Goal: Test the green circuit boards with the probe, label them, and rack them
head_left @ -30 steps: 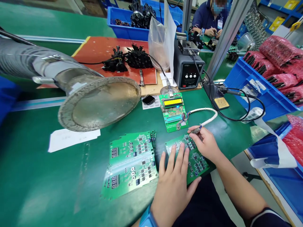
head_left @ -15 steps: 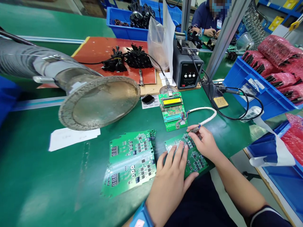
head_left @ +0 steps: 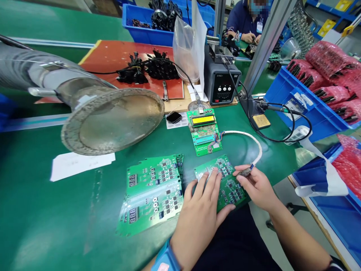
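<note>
A green circuit board panel (head_left: 231,190) lies near the table's front edge. Across its left part my left hand (head_left: 201,201) rests flat, fingers spread. My right hand (head_left: 255,184) pinches a probe connector (head_left: 244,172) at the panel's right edge; its tip is too small to make out. From the connector a white sleeved cable (head_left: 255,141) loops back to a green programmer board (head_left: 209,146) with a lit yellow display (head_left: 203,119). Left of my left hand sits a stack of similar circuit board panels (head_left: 153,194).
A wide fume extraction hood (head_left: 113,122) hangs over the table's left side. Behind the programmer stands a black soldering station (head_left: 224,84), with a soldering iron (head_left: 272,107) in its holder. A blue bin (head_left: 307,107) holds pink-wrapped packs. Across the bench, a person (head_left: 245,22) handles parts.
My right hand has moved the probe connector right and toward me, from the panel's upper half to its right edge near the middle. My left hand stays on the panel. The view has shifted slightly.
</note>
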`<state>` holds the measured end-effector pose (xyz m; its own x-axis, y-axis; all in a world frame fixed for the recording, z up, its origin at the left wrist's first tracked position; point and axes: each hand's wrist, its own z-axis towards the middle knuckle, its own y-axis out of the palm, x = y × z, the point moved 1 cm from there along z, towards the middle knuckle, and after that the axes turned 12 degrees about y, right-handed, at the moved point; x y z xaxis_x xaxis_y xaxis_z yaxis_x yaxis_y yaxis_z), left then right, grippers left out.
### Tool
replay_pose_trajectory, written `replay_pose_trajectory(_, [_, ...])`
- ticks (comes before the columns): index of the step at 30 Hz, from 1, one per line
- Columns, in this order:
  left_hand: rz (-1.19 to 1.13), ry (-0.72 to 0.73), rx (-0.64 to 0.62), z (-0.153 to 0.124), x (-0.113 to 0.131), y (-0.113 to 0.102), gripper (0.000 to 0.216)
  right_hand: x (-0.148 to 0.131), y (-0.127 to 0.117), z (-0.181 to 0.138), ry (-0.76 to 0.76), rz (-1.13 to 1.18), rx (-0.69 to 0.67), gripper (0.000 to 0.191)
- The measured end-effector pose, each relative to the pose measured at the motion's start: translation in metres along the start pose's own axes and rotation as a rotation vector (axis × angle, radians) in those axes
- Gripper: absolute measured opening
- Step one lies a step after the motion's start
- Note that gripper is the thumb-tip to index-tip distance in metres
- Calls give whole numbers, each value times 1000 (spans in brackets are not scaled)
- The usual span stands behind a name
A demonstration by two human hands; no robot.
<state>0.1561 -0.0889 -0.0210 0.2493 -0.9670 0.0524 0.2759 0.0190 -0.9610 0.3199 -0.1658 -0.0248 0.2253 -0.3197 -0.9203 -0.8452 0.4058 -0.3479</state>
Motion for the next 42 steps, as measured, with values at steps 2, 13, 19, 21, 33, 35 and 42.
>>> replay_pose_trajectory(2, [10,3,7,0,-1,0,63,2,2,0,-5,-1,0,20])
replay_pose_trajectory(13, [5,2,6,-2,1,3,65,-1,8,-1,-107,-176,85,15])
replay_pose_trajectory(19, [-37,12,26,-4,0,7,69,2,10,0,-142,-196,97,13])
replay_pose_trajectory(21, [-44,10,33,-4,0,8,71,2,8,-1,-151,-190,68,14])
replay_pose_trajectory(33, [-20,-1,-129,11,-8,-9,86,3,8,-3,-154,-152,58,15])
replay_pose_trajectory(35, [-36,-7,-136,11,-12,-9,97,4,8,-3,-162,-155,62,15])
replay_pose_trajectory(42, [-83,-28,-128,7,-17,-1,122,7,10,-3,-168,-156,65,15])
